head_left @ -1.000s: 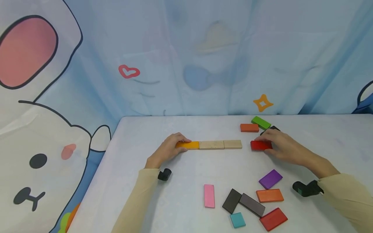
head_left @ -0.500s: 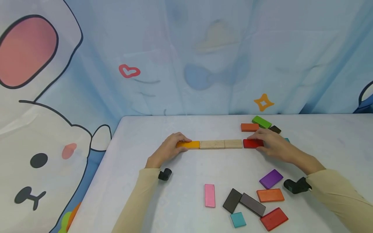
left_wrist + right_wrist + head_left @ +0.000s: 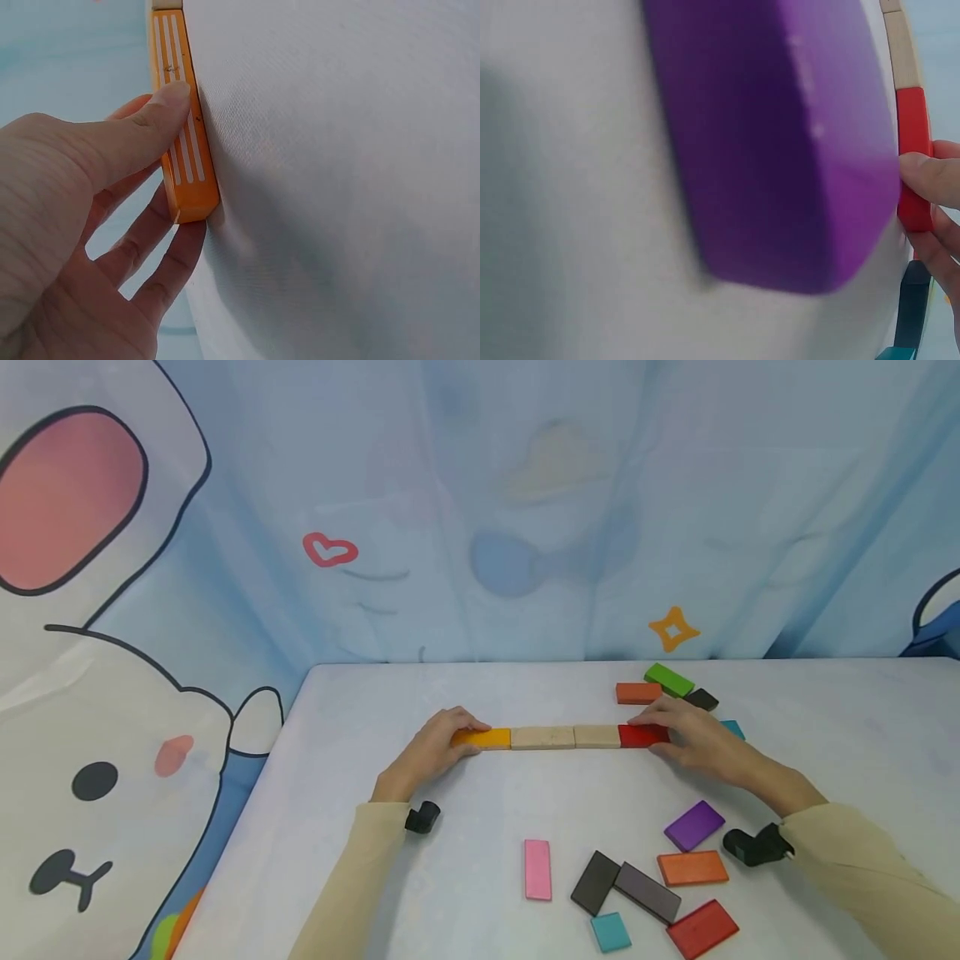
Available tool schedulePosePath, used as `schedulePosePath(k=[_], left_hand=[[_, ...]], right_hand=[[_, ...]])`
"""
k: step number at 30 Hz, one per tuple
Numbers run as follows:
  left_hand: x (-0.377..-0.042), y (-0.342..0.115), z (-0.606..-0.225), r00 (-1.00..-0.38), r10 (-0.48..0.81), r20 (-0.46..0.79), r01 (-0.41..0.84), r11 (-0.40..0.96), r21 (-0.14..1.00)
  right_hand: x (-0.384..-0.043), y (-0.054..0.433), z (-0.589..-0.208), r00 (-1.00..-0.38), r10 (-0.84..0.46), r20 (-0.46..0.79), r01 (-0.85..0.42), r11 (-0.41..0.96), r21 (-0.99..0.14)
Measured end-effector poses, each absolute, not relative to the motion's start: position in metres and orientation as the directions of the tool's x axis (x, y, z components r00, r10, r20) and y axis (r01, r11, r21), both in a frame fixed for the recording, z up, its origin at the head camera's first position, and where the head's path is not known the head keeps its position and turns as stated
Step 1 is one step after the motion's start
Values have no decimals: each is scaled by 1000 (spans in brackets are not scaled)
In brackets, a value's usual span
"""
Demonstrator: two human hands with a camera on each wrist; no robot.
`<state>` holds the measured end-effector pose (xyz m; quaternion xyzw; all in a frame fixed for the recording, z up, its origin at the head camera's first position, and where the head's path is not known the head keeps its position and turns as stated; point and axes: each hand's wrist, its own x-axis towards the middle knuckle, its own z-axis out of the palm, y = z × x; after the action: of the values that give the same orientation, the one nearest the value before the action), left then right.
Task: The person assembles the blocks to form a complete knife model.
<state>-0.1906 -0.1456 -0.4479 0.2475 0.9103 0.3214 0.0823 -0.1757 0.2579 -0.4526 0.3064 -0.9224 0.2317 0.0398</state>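
Four-sided blocks lie end to end in a straight row across the table. At the row's left end my left hand [image 3: 429, 752] pinches an orange-yellow block [image 3: 184, 150], thumb on its near side, which shows white stripes in the left wrist view. Two plain wooden blocks, a longer one [image 3: 542, 738] and a shorter one [image 3: 597, 737], make up the middle. On the right end my right hand [image 3: 697, 739] pinches a red block [image 3: 637, 737], its left end against the shorter wooden block. In the right wrist view the thumb presses this red block's [image 3: 912, 120] near side.
Behind the right hand lie an orange block [image 3: 638, 693], a green block [image 3: 667, 679], a black block [image 3: 702, 699] and a teal block [image 3: 732, 727]. Nearer are purple [image 3: 694, 825], orange [image 3: 692, 868], pink [image 3: 537, 869], dark grey, teal and red [image 3: 702, 929] blocks.
My right hand has slid the red block leftward, closing the gap to the shorter wooden block. The left hand has stayed on the orange-yellow block.
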Motion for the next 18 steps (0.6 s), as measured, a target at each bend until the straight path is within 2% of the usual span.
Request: schedulePosePath(k=[18], left_hand=[[-188, -149, -447, -839, 544, 36, 450, 654, 608]], right_hand=[[-170, 257, -453, -822, -536, 193, -562, 707, -430]])
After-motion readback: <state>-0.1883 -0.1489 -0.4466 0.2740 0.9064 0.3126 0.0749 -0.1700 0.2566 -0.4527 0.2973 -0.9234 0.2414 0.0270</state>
